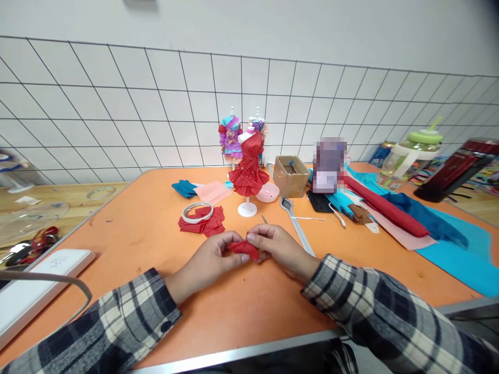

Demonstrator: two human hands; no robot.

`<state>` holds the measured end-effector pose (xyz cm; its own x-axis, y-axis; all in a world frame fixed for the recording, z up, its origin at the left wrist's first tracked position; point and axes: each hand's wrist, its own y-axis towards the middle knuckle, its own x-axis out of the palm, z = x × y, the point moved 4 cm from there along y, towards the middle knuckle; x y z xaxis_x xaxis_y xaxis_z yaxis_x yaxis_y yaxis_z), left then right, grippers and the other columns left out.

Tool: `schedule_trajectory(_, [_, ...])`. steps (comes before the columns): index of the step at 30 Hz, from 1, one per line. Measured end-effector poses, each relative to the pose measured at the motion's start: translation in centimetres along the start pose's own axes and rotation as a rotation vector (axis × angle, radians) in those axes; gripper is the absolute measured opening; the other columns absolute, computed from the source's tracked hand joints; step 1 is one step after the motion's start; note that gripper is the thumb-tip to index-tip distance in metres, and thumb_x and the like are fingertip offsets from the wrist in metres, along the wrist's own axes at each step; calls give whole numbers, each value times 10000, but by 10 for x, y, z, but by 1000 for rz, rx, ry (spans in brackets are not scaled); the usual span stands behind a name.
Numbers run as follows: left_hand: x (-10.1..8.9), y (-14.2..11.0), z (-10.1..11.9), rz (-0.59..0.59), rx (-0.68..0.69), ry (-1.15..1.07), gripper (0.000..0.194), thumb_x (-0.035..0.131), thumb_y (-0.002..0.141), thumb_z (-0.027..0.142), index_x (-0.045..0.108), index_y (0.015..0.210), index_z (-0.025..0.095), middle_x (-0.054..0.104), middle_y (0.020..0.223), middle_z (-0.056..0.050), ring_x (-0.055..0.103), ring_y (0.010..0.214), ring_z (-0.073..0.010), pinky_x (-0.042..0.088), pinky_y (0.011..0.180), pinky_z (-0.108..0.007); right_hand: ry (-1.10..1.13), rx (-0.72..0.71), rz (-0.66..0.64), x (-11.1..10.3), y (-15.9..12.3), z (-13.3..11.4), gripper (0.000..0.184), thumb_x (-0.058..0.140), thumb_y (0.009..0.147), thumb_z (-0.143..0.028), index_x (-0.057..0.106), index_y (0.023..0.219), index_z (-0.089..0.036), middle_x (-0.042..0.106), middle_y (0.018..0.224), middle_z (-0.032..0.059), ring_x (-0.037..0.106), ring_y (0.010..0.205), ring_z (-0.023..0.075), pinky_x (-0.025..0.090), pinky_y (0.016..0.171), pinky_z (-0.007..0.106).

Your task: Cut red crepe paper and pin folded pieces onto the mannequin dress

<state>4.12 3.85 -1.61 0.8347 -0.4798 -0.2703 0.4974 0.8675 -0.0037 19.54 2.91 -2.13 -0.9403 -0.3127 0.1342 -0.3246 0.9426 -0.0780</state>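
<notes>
Over the middle of the orange table, a small piece of red crepe paper (245,249) is pinched between both hands. My left hand (212,258) grips its left part, thumb in front. My right hand (277,249) holds the right part with closed fingertips. Just beyond the hands stands a miniature dress form in a ruffled red dress (249,161), on a round white base (247,209). To its left, a roll of tape (197,212) lies on crumpled red crepe paper (210,224). A thin pointed tool tip (264,219) shows beyond my right hand.
Two more dressed miniature forms (232,137) stand behind. Nearby are a pink bowl (268,192), a cardboard box (291,176), and a long grey metal tool (298,226). Rolled red paper (385,205), a cup (409,156) and a dark red flask (456,169) lie right. A white power strip (54,275) is left.
</notes>
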Motion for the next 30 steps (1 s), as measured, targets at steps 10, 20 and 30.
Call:
schedule_trajectory(10, [-9,3,2,123,-1,-66,295,723,745,430,644,829,158,644,806,-11,575,764,-162,437,720,-269,-85,-10,67,-4,5,-1,336,775,672,-308,660,956,-170,661,858,36,608,722,131,476,510,197])
schedule_trajectory(20, [-13,7,0,235,10,-63,264,727,721,407,647,790,165,652,724,2,581,690,-152,452,681,-266,-39,-36,116,-5,9,0,395,756,688,-399,667,1001,-175,668,903,48,635,801,171,498,584,252])
schedule_trajectory(30, [-31,-3,5,423,130,74,329,620,837,431,624,1055,185,677,1002,-87,637,967,-238,506,869,-367,-138,-273,142,-24,19,-33,211,740,697,-367,722,806,-187,713,790,42,645,740,183,500,698,323])
